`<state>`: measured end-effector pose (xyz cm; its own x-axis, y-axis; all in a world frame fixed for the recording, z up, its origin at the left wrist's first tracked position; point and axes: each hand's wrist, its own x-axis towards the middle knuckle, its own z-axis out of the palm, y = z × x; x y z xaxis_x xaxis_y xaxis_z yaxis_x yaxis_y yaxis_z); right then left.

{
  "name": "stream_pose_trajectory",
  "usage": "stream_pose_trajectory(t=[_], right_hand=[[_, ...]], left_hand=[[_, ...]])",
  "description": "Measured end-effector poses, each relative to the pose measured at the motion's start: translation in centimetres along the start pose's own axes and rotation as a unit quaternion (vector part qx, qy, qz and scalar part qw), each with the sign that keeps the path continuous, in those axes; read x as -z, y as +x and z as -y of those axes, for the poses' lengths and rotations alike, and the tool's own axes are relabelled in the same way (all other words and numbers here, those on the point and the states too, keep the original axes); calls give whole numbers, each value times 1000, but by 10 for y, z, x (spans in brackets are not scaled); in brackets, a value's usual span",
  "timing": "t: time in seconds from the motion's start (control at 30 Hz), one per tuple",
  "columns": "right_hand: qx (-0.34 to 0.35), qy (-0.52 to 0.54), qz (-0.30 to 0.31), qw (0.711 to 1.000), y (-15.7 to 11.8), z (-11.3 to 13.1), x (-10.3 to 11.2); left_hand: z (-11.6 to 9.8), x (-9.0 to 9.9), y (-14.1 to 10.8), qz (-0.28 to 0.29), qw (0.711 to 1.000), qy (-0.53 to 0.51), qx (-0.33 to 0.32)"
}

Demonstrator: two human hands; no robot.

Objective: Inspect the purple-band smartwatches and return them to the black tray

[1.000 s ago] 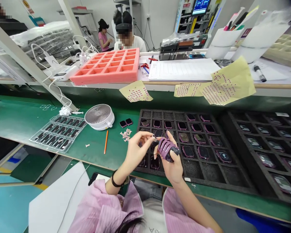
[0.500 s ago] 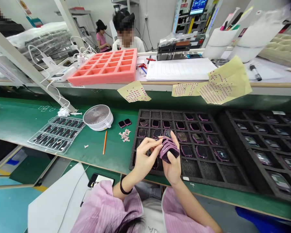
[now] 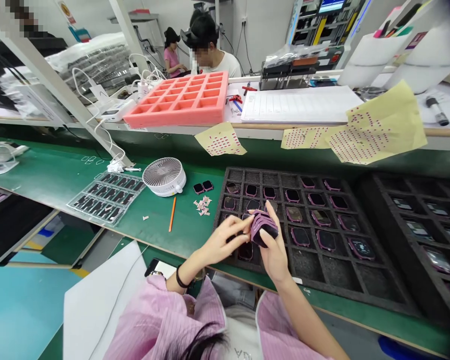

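The right hand [image 3: 274,257] grips a small stack of purple watch cases [image 3: 264,229], pressed between thumb and fingers, just above the black foam tray [image 3: 345,280]; the left hand [image 3: 223,241] reaches across with its fingers together, and their tips are at the stack's left edge, but I cannot tell if they pinch it; the tray lies on the green bench [image 3: 33,167].

Purple device frames [image 3: 264,229]; pink-striped smock [image 3: 165,320]; green workbench [image 3: 48,167].

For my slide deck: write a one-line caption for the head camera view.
Right hand holds a pink-rimmed dark device part over a black foam tray, left fingertips at its edge.
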<state>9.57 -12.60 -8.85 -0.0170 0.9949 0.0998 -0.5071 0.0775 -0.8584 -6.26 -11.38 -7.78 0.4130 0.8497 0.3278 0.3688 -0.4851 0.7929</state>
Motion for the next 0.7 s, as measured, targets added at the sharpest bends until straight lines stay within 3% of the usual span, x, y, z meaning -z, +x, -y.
stream_pose_trajectory(t=[0.07,0.17,0.27,0.33,0.57,0.7], right_hand=[[-21,36,9,999,2,5,-2],[-32,74,8,997,2,13,-6],[-43,86,3,995,2,17,-8],[-49,100,6,994,1,17,-9],[-60,134,15,989,2,15,-10],[-47,123,16,991,3,13,-10]], left_hand=[[19,19,-3,-62,994,70,59],[57,43,-9,-140,953,216,157],[85,53,-15,-118,931,275,207],[94,54,-16,-110,928,284,215],[88,56,-8,-103,928,273,232],[55,54,-4,-171,945,186,209]])
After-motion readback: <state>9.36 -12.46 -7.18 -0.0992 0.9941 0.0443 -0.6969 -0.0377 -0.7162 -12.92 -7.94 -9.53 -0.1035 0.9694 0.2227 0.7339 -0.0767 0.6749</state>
